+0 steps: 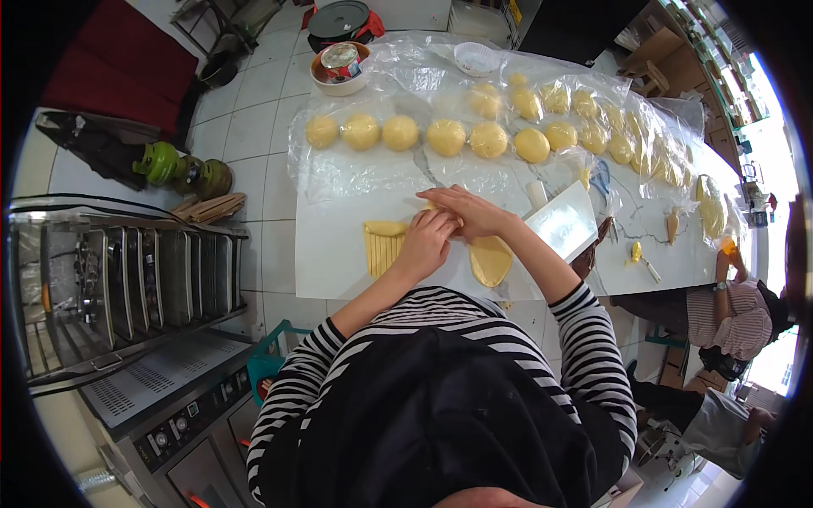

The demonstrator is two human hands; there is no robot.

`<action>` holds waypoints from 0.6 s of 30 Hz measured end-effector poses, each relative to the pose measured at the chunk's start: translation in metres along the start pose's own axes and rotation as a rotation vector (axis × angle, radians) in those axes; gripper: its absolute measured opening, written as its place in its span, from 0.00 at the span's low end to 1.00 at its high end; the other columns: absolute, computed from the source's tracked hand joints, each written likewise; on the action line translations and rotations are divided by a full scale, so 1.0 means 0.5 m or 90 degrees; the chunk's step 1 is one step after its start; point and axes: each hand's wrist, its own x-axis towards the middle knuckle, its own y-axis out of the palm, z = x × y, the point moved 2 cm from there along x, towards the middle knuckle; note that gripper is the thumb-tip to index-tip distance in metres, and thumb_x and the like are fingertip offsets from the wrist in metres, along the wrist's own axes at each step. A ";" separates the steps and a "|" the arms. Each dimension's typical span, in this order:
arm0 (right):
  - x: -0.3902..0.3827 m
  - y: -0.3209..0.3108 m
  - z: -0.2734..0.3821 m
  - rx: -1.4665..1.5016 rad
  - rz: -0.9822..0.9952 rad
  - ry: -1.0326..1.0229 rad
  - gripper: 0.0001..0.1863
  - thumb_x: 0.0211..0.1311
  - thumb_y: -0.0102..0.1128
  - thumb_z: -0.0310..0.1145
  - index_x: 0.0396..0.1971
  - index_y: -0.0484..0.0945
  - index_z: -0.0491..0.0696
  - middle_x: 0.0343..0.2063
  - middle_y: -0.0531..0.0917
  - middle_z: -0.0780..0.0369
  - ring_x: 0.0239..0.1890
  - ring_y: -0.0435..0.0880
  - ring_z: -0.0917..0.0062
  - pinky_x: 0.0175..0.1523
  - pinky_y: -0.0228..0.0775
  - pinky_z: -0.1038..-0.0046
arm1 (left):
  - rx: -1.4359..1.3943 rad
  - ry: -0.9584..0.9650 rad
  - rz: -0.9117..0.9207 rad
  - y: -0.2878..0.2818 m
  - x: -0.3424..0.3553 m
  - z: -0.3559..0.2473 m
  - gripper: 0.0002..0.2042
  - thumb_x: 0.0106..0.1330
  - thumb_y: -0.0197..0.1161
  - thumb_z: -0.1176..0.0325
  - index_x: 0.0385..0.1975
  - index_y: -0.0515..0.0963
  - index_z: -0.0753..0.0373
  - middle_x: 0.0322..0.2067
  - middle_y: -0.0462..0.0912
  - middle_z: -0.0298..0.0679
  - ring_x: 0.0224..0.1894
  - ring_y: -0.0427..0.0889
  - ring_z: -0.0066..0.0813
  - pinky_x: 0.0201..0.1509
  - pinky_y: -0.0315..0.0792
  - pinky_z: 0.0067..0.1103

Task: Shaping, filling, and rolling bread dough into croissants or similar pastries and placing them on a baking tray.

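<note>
My left hand [430,240] and my right hand [468,212] meet over the near part of the white table, fingers bent and overlapping. A little pale yellow dough [433,206] peeks out between them; most of it is hidden. Beside my left hand lies a flat piece of dough [385,252], slit into narrow strips with an uncut, folded top edge. Below my right wrist, a smooth teardrop-shaped piece of dough [489,261] rests flat near the table's front edge. To the right of my right forearm is a wide metal scraper [566,222] with a white handle.
Round dough balls [446,137] stand in rows under clear plastic sheeting [364,175] across the table's far side. A bowl [343,83] holding a can is at the far left. A tray rack [144,288] stands left; another person [728,313] works at right.
</note>
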 end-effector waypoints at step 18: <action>-0.010 -0.024 -0.020 -0.028 -0.001 -0.039 0.35 0.33 0.67 0.26 0.50 0.68 0.47 0.45 0.72 0.60 0.47 0.72 0.65 0.53 0.65 0.68 | -0.008 -0.159 -0.058 0.030 0.003 0.041 0.35 0.42 0.71 0.70 0.52 0.59 0.65 0.42 0.70 0.50 0.46 0.70 0.49 0.48 0.67 0.33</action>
